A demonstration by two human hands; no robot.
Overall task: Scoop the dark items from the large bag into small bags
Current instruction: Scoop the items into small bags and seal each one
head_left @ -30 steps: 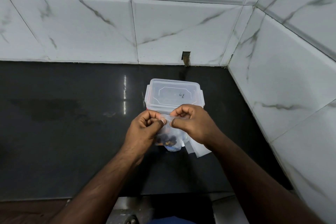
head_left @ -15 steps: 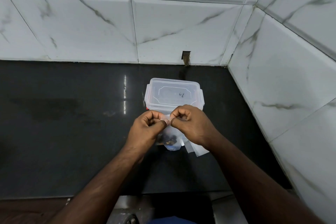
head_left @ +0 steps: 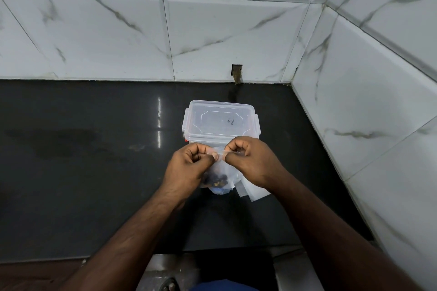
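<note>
A small clear bag [head_left: 221, 173] hangs between my hands over the black counter, with dark items [head_left: 216, 179] gathered at its bottom. My left hand [head_left: 189, 168] pinches the left end of the bag's top strip. My right hand [head_left: 250, 163] pinches the same strip just to the right, thumbs almost touching. Something blue shows through the plastic under the dark items. A few empty small clear bags [head_left: 253, 192] lie flat on the counter beneath my right wrist. The large bag is not visible.
A clear plastic lidded box [head_left: 221, 120] stands right behind my hands on the black stone counter [head_left: 94, 172]. White marble-look tiled walls close off the back and the right side. The counter's front edge runs below my forearms.
My two hands have drawn closer together along the bag's top strip and shifted slightly. The bag and the box stay where they were.
</note>
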